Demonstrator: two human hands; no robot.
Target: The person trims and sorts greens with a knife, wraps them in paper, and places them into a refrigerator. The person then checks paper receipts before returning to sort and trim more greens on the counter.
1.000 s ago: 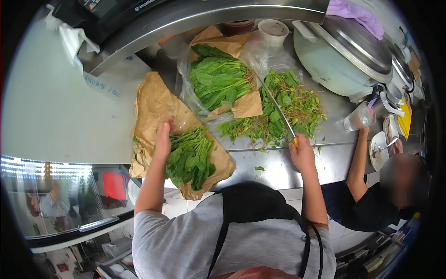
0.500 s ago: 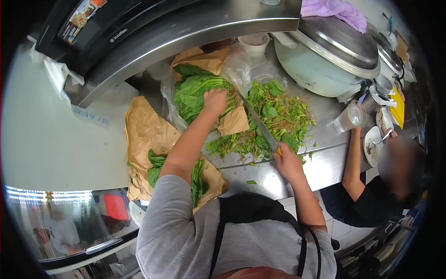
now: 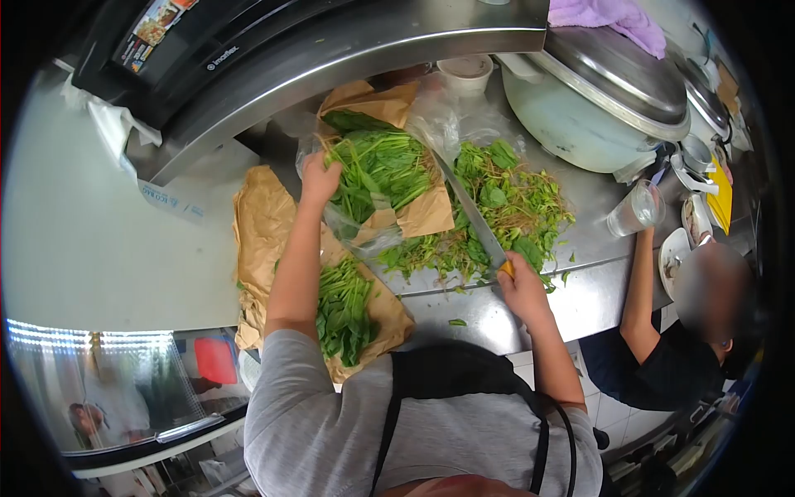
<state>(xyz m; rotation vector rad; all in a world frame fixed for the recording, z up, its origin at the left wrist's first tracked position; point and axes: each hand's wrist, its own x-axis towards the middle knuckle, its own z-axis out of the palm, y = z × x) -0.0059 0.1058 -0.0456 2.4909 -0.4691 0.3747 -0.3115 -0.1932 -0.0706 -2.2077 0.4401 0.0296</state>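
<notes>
My left hand is closed around some stems at the left edge of a pile of leafy greens, which lies on brown paper and clear plastic. In my right hand is the handle of a large knife. Its long blade points up and left, between the pile and a heap of cut roots and stems. Closer to my body, another bunch of greens rests on a crumpled brown paper sheet, partly behind my left forearm.
A large lidded pot with a purple cloth stands at the back right, beside a white tub. At right, a co-worker's hand is at a clear glass near a white bowl. A steel shelf overhangs the back.
My left hand has moved left from the top of the pile to its left edge. The bunch near my body shows more fully now. My right hand and knife keep nearly the same place.
</notes>
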